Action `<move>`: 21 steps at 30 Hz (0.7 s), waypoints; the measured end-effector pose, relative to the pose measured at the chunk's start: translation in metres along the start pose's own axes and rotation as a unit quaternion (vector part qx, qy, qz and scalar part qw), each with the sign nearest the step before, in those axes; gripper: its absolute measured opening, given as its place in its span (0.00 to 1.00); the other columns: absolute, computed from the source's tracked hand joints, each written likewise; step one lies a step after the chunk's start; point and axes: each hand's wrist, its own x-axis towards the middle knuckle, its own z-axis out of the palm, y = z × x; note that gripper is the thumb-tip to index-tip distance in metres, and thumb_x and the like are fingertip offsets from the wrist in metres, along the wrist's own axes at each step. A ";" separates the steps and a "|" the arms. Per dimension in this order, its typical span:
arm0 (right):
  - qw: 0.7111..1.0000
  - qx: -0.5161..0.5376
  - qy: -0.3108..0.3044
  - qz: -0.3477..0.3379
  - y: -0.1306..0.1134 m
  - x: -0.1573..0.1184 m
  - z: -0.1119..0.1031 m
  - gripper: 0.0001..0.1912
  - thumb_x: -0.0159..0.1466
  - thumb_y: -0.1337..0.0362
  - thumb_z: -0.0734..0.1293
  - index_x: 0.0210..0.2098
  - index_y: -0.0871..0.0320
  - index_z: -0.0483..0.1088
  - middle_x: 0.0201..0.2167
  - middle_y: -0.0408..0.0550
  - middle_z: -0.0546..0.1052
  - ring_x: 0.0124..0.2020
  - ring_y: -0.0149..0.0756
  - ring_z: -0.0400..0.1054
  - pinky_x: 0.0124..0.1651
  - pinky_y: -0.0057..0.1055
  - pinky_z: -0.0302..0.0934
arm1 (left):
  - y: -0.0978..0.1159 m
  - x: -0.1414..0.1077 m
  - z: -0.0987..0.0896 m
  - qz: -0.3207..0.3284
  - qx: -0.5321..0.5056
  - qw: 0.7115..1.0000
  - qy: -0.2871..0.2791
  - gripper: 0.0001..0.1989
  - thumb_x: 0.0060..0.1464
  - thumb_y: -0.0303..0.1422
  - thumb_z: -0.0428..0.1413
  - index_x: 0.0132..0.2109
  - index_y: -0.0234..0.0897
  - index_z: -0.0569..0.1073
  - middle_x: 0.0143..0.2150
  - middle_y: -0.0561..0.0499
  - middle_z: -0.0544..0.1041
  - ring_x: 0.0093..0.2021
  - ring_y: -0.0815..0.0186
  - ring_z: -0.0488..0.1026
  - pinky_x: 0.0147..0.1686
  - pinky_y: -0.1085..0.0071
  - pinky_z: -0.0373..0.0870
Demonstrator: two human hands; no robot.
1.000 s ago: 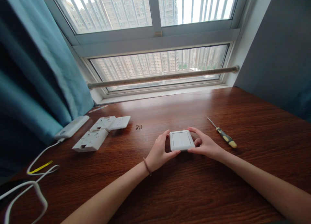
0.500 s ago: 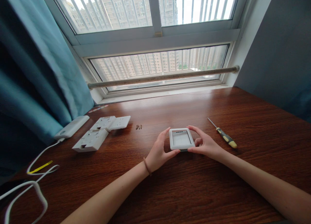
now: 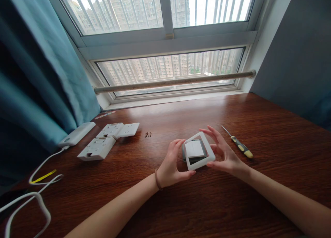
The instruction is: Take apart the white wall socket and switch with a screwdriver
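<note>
A white square frame [image 3: 211, 155] is tilted above a switch module with a white face [image 3: 194, 148] and dark edges. My right hand [image 3: 224, 152] grips the frame at its right side, fingers at the upper edge and thumb near the lower right corner. On the left side, my left hand [image 3: 172, 165] has its fingertips at the frame's upper left edge and its thumb by the lower edge, so it holds the frame too. The module shows through the frame's opening and sticks out a little to its left.
A screwdriver [image 3: 241, 147] lies on the wooden table [image 3: 160, 210] right of my hands. Several small screws [image 3: 148, 135], white socket parts [image 3: 97, 148], a white power bank [image 3: 77, 134] with its cable and a yellow strip [image 3: 44, 176] are to the left.
The white frame has come up off the module and tilted, shifting right and toward me. The module's dark edges now show. Both hands have moved with the frame, and my right fingers are more raised.
</note>
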 end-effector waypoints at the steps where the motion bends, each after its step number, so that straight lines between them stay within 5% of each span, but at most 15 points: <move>1: 1.000 -0.003 -0.011 -0.007 -0.002 -0.001 0.002 0.52 0.48 0.62 0.74 0.62 0.43 0.38 0.64 0.53 0.46 0.39 0.35 0.66 0.34 0.29 0.65 | 0.001 0.000 0.001 0.007 0.006 1.000 -0.007 0.44 0.39 0.41 0.62 0.60 0.38 0.49 0.57 0.39 0.56 0.58 0.51 0.55 0.56 0.53 0.55; 5: 0.995 -0.056 -0.072 -0.026 -0.005 -0.007 0.009 0.52 0.47 0.59 0.74 0.62 0.44 0.39 0.64 0.54 0.45 0.38 0.34 0.66 0.35 0.30 0.64 | 0.004 -0.001 0.005 0.046 0.052 0.997 -0.026 0.49 0.36 0.44 0.62 0.61 0.39 0.46 0.57 0.39 0.56 0.57 0.50 0.54 0.57 0.50 0.52; 11: 0.965 -0.210 -0.125 -0.092 0.000 -0.011 0.016 0.55 0.43 0.59 0.76 0.62 0.50 0.42 0.57 0.55 0.58 0.30 0.29 0.62 0.32 0.27 0.62 | 0.010 -0.005 0.009 0.121 0.115 0.986 -0.017 0.52 0.36 0.50 0.60 0.62 0.37 0.43 0.55 0.37 0.61 0.57 0.46 0.56 0.58 0.45 0.45; 17: 0.951 -0.261 -0.086 -0.142 0.001 -0.019 0.020 0.55 0.45 0.60 0.72 0.63 0.54 0.36 0.60 0.58 0.51 0.33 0.34 0.64 0.33 0.32 0.65 | 0.014 -0.007 0.009 0.139 0.146 0.979 0.000 0.52 0.37 0.51 0.58 0.63 0.36 0.43 0.53 0.37 0.61 0.56 0.46 0.57 0.57 0.46 0.46; 21: 0.914 -0.338 -0.056 -0.217 -0.005 -0.024 0.018 0.52 0.46 0.60 0.70 0.63 0.54 0.37 0.60 0.57 0.49 0.48 0.48 0.61 0.43 0.39 0.64 | 0.014 -0.010 0.007 0.134 0.167 0.977 0.009 0.52 0.37 0.50 0.57 0.64 0.35 0.42 0.52 0.37 0.61 0.55 0.45 0.57 0.56 0.45 0.48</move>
